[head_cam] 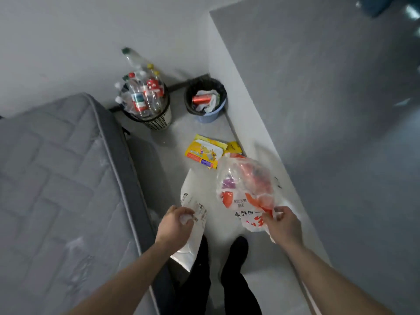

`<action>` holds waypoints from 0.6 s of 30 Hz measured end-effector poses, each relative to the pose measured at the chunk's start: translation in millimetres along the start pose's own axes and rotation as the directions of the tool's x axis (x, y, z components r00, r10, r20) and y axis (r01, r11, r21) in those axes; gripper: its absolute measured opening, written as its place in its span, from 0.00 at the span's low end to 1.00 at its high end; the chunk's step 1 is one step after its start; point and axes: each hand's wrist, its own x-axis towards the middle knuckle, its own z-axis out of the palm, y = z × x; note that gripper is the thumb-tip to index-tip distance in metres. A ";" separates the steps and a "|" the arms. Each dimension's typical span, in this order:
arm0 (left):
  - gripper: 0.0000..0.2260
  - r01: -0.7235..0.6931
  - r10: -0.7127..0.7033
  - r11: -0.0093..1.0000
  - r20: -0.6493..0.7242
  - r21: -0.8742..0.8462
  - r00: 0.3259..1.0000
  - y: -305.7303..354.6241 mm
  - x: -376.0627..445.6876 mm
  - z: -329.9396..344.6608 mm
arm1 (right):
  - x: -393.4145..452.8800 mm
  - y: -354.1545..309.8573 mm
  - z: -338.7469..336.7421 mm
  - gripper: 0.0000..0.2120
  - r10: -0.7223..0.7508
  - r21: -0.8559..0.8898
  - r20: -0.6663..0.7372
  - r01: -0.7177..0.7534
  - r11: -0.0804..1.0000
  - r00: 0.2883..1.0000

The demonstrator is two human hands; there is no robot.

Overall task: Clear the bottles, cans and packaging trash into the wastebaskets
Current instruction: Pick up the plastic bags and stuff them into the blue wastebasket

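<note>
My left hand (176,223) grips a white plastic mailer bag (193,192) that hangs down past my legs. In my right hand (281,220) I pinch the edge of a crumpled clear bag with red print (246,189), held above the floor. A yellow snack packet (205,152) lies flat on the floor ahead, with a smaller yellow wrapper (234,147) beside it. Further on stand two wastebaskets: a perforated white one (159,120) heaped with empty plastic bottles (142,94), and a blue one with a black liner (212,113) holding a red can (201,98) and crumpled paper.
A grey quilted mattress (56,178) with a dark border fills the left side. A grey wall (318,110) runs along the right, leaving a narrow floor strip. My dark shoes (236,246) stand on the floor below my hands.
</note>
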 end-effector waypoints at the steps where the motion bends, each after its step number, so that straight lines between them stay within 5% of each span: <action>1: 0.10 -0.032 0.032 0.999 -0.017 -0.014 0.999 14.6 -16.8 -22.6 | -19.7 -15.7 -16.7 0.16 -0.014 0.005 -0.001 0.014 1.000 1.000; 8: 0.11 -0.267 0.258 0.961 -0.112 -0.068 0.960 73.3 -113.2 -140.0 | -139.3 -78.9 -89.9 0.18 -0.108 0.043 -0.009 0.108 0.993 0.994; 18: 0.15 -0.460 0.459 0.887 -0.213 0.050 0.862 104.7 -153.1 -208.2 | -203.6 -107.7 -124.8 0.12 -0.173 0.252 -0.172 0.214 0.944 0.970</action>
